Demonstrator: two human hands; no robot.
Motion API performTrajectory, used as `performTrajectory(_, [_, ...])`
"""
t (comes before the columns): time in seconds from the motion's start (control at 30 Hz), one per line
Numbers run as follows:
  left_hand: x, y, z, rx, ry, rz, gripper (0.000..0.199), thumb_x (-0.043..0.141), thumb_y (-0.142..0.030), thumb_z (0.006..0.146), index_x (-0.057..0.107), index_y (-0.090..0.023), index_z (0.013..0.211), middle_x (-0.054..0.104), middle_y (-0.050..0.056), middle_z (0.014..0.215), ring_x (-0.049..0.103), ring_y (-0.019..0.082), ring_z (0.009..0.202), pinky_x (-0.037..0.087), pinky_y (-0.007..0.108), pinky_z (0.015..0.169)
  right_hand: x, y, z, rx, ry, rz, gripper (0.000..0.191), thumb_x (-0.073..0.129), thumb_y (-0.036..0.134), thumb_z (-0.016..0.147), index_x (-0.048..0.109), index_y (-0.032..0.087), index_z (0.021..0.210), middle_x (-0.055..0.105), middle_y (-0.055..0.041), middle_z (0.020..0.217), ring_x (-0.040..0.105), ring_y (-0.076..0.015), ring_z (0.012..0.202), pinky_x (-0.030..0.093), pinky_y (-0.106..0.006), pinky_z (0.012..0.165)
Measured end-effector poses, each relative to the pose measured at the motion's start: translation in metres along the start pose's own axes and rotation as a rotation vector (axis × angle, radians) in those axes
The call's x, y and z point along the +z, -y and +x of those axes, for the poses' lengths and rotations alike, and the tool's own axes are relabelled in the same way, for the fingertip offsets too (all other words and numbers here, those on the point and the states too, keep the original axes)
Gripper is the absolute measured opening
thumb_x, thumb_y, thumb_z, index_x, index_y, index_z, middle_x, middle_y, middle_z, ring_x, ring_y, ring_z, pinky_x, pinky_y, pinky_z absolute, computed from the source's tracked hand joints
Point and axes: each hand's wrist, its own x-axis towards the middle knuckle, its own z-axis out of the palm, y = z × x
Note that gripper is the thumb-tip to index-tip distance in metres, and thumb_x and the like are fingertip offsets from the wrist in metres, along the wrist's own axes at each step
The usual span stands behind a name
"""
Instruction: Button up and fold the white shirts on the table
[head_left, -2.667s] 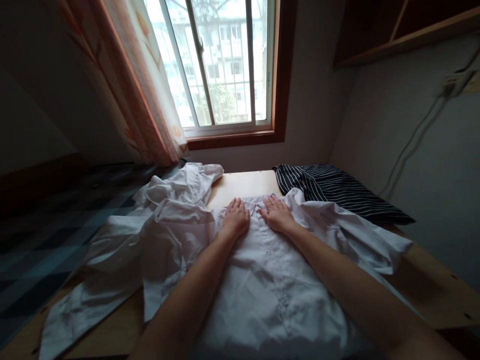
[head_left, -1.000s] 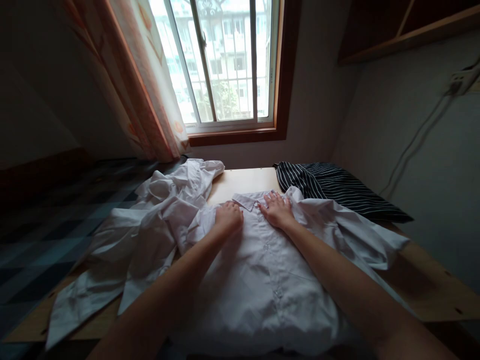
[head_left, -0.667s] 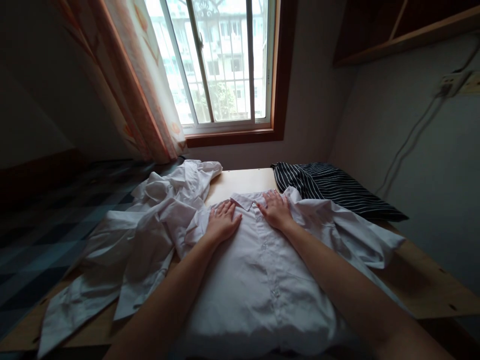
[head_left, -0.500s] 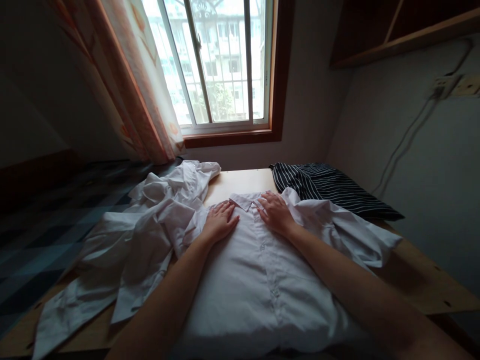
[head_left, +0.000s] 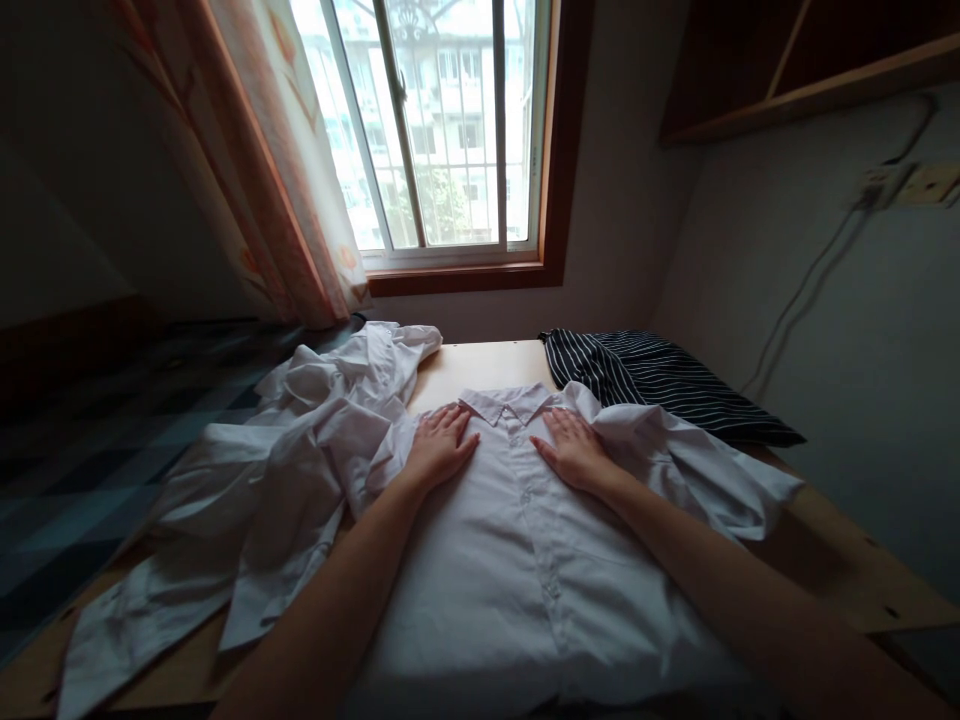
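A white button-up shirt lies spread front side up, its collar at the far end and its button strip running toward me. My left hand rests flat on the shirt just left of the collar, thumb apart from the fingers. On the right of the collar, my right hand lies flat on the cloth with its fingers spread. Neither hand grips anything. The shirt's right-side sleeve stretches out toward the right.
Crumpled white clothing lies to the left, beside a dark checked cloth. A black striped garment is at the back right of the wooden table. Behind stand a window and curtain.
My right hand has moved right and slightly toward me, off the collar's right side, which now shows whole. My left hand has stayed nearly in place.
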Motion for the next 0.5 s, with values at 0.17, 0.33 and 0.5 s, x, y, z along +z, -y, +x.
performTrajectory(0.17, [0.000, 0.000, 0.001, -0.010, 0.016, -0.007, 0.059, 0.037, -0.049, 0.099, 0.046, -0.020, 0.150, 0.037, 0.008, 0.161, 0.029, 0.025, 0.151, 0.016, 0.048, 0.124, -0.005, -0.017, 0.009, 0.082, -0.019, 0.087, 0.066, 0.030, 0.051, 0.103, 0.034, 0.014, 0.157, 0.020, -0.0099, 0.167, 0.021, -0.0248, 0.153, 0.016, -0.036, 0.124])
performTrajectory(0.33, [-0.002, -0.001, 0.001, -0.023, 0.035, -0.002, 0.059, 0.036, -0.049, 0.100, 0.045, -0.020, 0.151, 0.036, 0.007, 0.161, 0.028, 0.026, 0.151, 0.017, 0.047, 0.124, -0.011, -0.020, 0.013, 0.109, -0.051, 0.060, 0.062, 0.032, 0.045, 0.103, 0.038, 0.011, 0.155, 0.030, -0.0122, 0.164, 0.025, -0.0243, 0.151, 0.018, -0.032, 0.122])
performTrajectory(0.5, [-0.002, -0.001, 0.001, -0.026, 0.041, 0.003, 0.060, 0.035, -0.049, 0.100, 0.044, -0.019, 0.151, 0.036, 0.007, 0.161, 0.027, 0.026, 0.151, 0.017, 0.047, 0.124, -0.018, -0.016, 0.015, 0.088, -0.074, 0.020, 0.057, 0.035, 0.044, 0.103, 0.044, 0.018, 0.153, 0.034, -0.0109, 0.162, 0.034, -0.0266, 0.147, 0.026, -0.032, 0.118])
